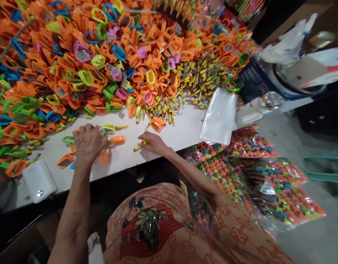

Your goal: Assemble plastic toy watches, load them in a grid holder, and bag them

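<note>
My left hand (88, 143) lies palm down on the white table, thumb spread out to the right, over a few loose toy watches. An orange toy watch (118, 139) sticks out beside its thumb, and a yellow one (110, 127) lies just beyond. Another orange watch (65, 160) rests left of the wrist. What is under the palm is hidden. My right hand (154, 143) is closed in a pinch around small yellow-labelled tubes (137, 148), their ends showing at the fingertips. Beyond it, an orange watch (157, 123) lies at the edge of a heap of such tubes (169, 106).
A large heap of toy watches (103, 58) covers the back of the table (182, 128). Clear plastic bags (220, 115) lie at right, near a blue basket (253, 80). A white power bank (39, 181) sits front left. Filled bags (279, 190) stand below on the right.
</note>
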A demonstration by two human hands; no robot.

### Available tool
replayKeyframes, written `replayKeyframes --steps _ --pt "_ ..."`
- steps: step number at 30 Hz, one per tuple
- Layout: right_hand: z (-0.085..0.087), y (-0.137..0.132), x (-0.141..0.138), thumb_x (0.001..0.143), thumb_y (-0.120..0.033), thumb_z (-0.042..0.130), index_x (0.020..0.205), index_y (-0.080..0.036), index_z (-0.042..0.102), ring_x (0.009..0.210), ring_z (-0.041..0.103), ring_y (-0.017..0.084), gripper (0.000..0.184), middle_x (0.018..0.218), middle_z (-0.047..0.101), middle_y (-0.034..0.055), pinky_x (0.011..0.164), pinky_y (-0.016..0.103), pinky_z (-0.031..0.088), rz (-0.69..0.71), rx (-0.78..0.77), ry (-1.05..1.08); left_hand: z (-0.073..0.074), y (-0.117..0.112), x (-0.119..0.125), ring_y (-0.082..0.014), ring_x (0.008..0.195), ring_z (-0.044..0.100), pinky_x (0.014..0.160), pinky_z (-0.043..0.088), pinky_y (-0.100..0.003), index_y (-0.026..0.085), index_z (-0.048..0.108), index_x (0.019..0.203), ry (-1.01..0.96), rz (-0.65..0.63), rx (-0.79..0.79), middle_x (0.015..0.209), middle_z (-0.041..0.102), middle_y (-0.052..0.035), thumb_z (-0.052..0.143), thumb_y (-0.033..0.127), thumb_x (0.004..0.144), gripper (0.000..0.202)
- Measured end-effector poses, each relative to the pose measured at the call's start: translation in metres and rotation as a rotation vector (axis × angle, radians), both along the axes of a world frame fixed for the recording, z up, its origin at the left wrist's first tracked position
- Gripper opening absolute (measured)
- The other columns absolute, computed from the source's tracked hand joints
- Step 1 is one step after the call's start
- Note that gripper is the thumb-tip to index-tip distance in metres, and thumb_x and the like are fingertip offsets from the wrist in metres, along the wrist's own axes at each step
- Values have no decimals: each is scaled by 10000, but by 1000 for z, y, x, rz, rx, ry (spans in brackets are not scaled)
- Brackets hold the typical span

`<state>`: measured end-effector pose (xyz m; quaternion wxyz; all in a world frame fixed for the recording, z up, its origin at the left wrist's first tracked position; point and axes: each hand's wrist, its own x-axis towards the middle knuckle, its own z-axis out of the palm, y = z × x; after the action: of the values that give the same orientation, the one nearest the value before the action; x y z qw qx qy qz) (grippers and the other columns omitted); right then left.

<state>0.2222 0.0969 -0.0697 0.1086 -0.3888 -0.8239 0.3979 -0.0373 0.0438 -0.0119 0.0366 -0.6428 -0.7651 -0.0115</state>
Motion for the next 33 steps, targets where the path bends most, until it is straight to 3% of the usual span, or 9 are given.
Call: replayKeyframes --steps 3,5,8,11,16,19,24,29,33 --pt "1 -10 -9 959 -195 567 1142 -200 695 1002 676 227 223 1277 667 115 701 289 412 243 143 -234 -11 40 21 -379 1210 570 1037 420 -523 174 685 1191 -115 -18 91 1306 657 -181 616 342 885 355" --pt "2 -13 -16 973 -171 512 1127 -197 686 1038 671 238 234 1244 675 118 695 296 402 280 194 -313 -27 75 45 -359 1213 591 1060 408 -499 185 697 1164 -245 -54 76 1276 679 -171 591 309 915 298" --pt "-1 -8 -16 978 -182 490 1097 -177 655 1078 660 251 204 1184 695 134 736 308 413 164 220 -341 -48 122 72 -373 1193 613 1022 431 -475 153 696 1072 -372 90 48 1200 698 -211 623 332 914 250" --pt "-9 5 -5 950 -263 565 983 -192 615 1004 663 240 93 1086 715 113 754 302 434 -42 136 -232 -53 142 71 -338 1077 647 920 473 -421 183 661 897 -497 192 34 1045 716 -171 632 340 895 159" --pt "-12 28 10 821 -423 660 900 -220 562 586 577 140 238 697 626 -35 591 256 460 -389 -355 387 -45 109 50 -233 1002 622 911 478 -344 215 531 725 -676 33 186 985 686 -91 687 323 760 193" --pt "-4 38 4 710 -503 734 920 -209 594 477 494 96 388 609 590 -74 501 229 423 -524 -452 654 -41 71 52 -174 873 609 810 489 -303 205 552 741 -962 -73 126 1010 699 -65 707 443 746 284" --pt "13 34 -17 640 -533 804 859 -197 621 446 501 85 440 508 545 -91 462 206 395 -429 -517 723 -42 25 74 -159 798 617 710 510 -291 192 613 949 -1417 13 79 1050 701 -68 793 593 649 532" --pt "23 17 -20 664 -506 822 894 -182 657 465 515 84 430 509 558 -85 475 200 403 -396 -512 704 -44 10 77 -159 755 600 715 493 -288 186 668 1002 -1248 1 95 854 680 -24 649 592 825 444" --pt "36 12 -11 661 -489 850 809 -185 652 488 506 79 392 559 569 -71 476 207 406 -318 -483 640 -44 5 69 -207 899 665 847 528 -329 203 701 930 -993 -130 187 931 733 -59 655 503 889 306"
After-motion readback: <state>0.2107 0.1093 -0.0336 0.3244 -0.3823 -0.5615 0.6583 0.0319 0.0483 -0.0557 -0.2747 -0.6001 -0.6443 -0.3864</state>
